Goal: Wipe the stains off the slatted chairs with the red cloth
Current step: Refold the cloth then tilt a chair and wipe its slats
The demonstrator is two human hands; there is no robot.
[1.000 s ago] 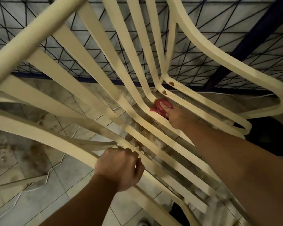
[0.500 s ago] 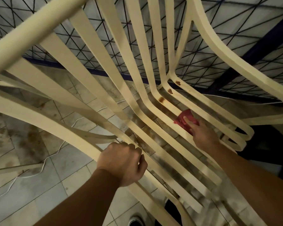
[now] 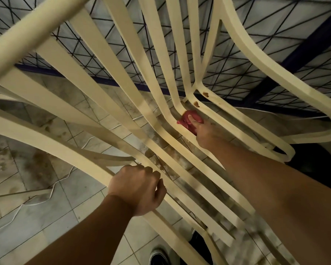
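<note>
Our right hand is gripping the red cloth against a centre-frame slat of the slatted chair; our left hand is clenching a lower slat.

The cream slatted chair is tilted, its long curved slats smudged with grime toward the near end. Two brown stains sit at the slats' bend. The bunched red cloth lies on a slat just below them.
</note>
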